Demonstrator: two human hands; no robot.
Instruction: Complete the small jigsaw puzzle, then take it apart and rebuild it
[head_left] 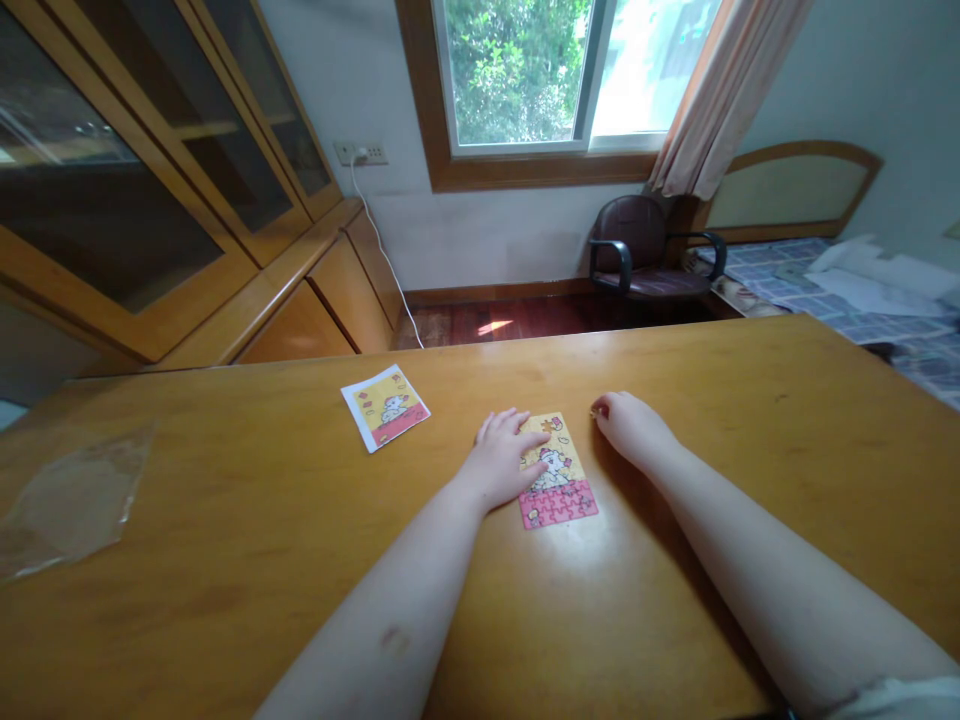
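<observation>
- Jigsaw puzzle [561, 482]: small and flat, lying mid-table and nearer the far edge.
- Left hand [506, 460]: fingers spread flat on the puzzle's left side, gripping nothing.
- Right hand [630, 425]: curled at the puzzle's far right corner; cannot tell if it holds anything.
- Table [750, 450]: glossy wood.
- Picture card [385, 406]: left of the puzzle, apart from it.
- Clear plastic wrapper [71, 500]: by the left edge.
- Beyond the table: glass-door cabinet [150, 200], window [555, 70], chair [645, 250], bed [862, 290].

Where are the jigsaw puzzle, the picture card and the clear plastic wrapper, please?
jigsaw puzzle [562, 478]: head view, centre of its uncovered face.
picture card [385, 406]: head view, middle of the card.
clear plastic wrapper [71, 500]: head view, middle of the sheet.
</observation>
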